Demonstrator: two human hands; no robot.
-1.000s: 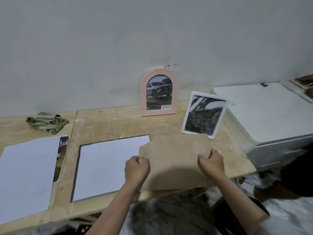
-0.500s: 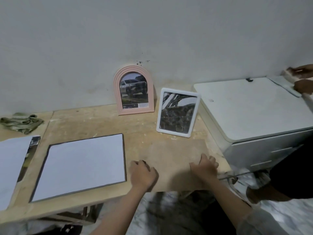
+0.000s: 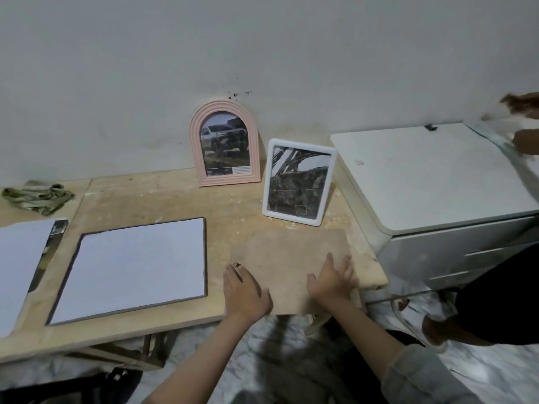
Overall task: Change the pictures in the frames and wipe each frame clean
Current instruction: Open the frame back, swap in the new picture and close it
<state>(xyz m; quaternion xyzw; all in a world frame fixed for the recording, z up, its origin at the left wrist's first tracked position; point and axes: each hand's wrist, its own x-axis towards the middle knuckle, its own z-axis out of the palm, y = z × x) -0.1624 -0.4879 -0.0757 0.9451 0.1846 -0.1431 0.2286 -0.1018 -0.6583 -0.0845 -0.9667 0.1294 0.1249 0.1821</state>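
Crumpled green cloth [image 3: 38, 196] sits far left on the wooden bench [image 3: 163, 196]. Arched pink frame [image 3: 224, 144] holds a truck photo; white rectangular frame [image 3: 299, 182] holds a dark print. Both hands, left [image 3: 245, 290] and right [image 3: 332, 279], press flat, fingers spread, on the brown backing board [image 3: 288, 258].

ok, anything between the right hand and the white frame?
Nothing visible. The right hand lies flat on the brown board; the white frame stands upright just beyond the board's far edge, with only bare board between them.
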